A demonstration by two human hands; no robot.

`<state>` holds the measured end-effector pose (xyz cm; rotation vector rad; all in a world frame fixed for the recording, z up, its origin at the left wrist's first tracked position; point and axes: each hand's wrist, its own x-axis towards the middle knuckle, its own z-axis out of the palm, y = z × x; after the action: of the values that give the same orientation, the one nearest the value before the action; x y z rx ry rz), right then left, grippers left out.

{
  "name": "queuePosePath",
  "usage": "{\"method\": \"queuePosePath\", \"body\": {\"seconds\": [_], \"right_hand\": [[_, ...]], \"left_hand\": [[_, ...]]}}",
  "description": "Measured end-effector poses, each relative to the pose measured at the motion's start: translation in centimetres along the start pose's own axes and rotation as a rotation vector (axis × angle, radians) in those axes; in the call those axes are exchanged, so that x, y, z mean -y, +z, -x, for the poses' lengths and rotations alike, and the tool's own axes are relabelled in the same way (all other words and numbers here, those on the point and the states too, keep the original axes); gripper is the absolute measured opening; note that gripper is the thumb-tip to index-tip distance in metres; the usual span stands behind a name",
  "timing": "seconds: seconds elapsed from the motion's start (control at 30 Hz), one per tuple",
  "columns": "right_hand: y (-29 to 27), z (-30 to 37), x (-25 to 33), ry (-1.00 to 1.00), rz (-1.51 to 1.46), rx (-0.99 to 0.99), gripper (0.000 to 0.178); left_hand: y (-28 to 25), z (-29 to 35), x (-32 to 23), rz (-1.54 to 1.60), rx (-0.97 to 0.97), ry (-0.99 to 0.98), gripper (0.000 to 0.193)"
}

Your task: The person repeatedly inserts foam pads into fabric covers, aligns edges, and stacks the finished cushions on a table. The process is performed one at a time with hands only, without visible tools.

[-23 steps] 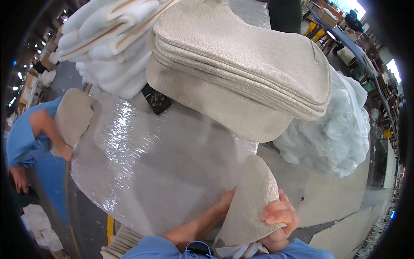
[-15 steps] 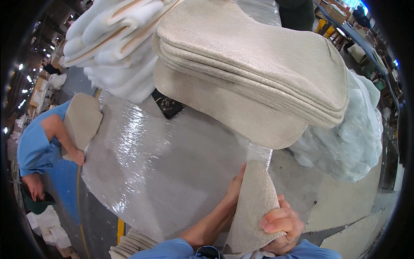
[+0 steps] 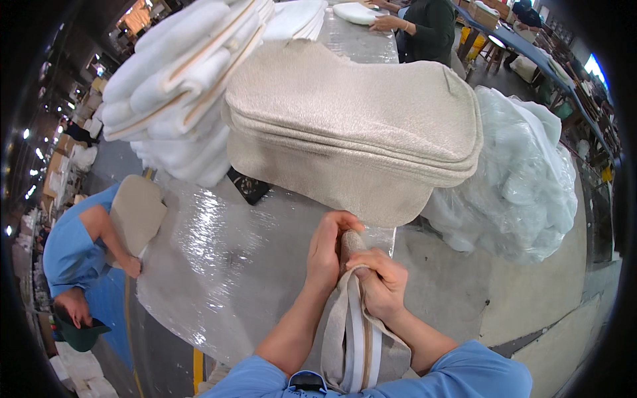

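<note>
Between my hands, above the near edge of the table, is a beige fabric cover (image 3: 334,335). It hangs toward me, its near part gaping. White material with a tan stripe (image 3: 367,345) shows inside the opening. My left hand (image 3: 326,251) is curled around the far, narrow end of the cover from the left side. My right hand (image 3: 378,284) grips the edge of the opening just nearer to me, thumb toward the fabric. Part of the fabric is hidden behind the fingers. Just beyond my hands lies a stack of beige covers (image 3: 352,113).
Folded white padding (image 3: 179,86) is piled at the far left, with a black item (image 3: 249,187) beside it. A clear plastic bundle (image 3: 507,179) stands right. A co-worker in blue (image 3: 73,242) holds a beige piece at left; another person (image 3: 428,30) works beyond the plastic-wrapped table (image 3: 219,278).
Both hands have moved away from me with the cover, the right hand from the lower right up to its opening. The cover has turned so its white inside shows. My view has shifted.
</note>
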<state>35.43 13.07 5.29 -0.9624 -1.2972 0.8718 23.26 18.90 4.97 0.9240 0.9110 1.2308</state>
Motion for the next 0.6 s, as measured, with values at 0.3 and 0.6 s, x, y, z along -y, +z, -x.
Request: {"method": "queuePosePath", "body": {"seconds": [0.3,0.6], "right_hand": [[0.8,0.8,-0.4,0.073,-0.017,-0.036,0.054],[-0.9,-2.4,0.9,0.155,0.127,0.177,0.052]], "left_hand": [[-1.3,7.8,-2.6,0.006,0.180,0.131,0.097],[-0.9,7.5,-1.9,-0.261,-0.104,0.035,0.048]]}}
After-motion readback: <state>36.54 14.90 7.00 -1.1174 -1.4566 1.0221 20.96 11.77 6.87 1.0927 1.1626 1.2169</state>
